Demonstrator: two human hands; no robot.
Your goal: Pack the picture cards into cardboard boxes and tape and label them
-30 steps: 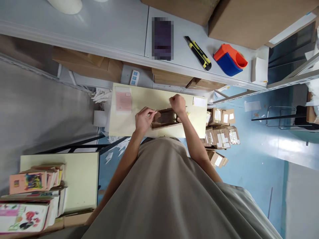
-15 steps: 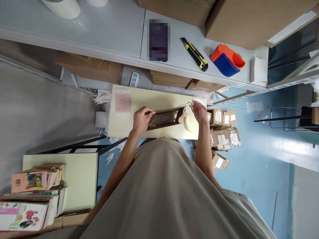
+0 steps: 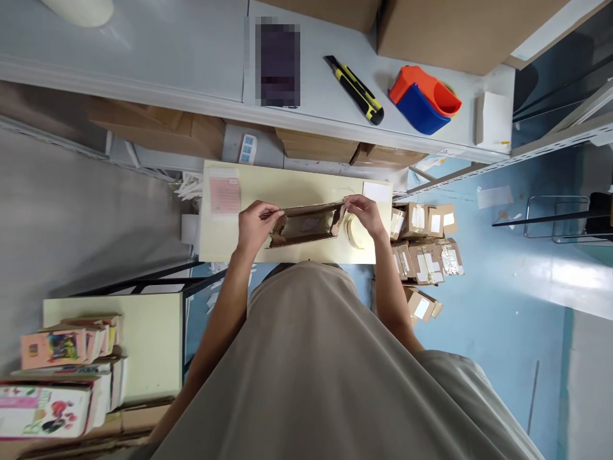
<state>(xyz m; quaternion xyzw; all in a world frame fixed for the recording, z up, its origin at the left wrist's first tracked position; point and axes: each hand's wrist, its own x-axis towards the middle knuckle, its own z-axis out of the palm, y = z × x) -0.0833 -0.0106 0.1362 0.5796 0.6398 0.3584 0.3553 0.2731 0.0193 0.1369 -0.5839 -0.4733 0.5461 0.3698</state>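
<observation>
A narrow cardboard box (image 3: 306,240) with torn edges lies on the pale yellow table (image 3: 268,180), its opening facing up. My left hand (image 3: 257,225) pinches the far left corner of the box. At the far right corner, my right hand (image 3: 366,213) has its fingers closed on the cardboard edge. Something pale shows inside the box, too unclear to name. Just right of the box, under my right hand, a curled yellowish strip (image 3: 354,232) rests on the table.
On the grey shelf (image 3: 191,70) beyond are a utility knife (image 3: 355,91) and an orange and blue tape dispenser (image 3: 424,99). Several cartons (image 3: 425,260) stand on the floor at right. Books (image 3: 52,396) are stacked on a side table at lower left.
My right hand has come left and down onto the right end of the box and now grips its edge. My left hand keeps its hold. The whole view has shifted slightly.
</observation>
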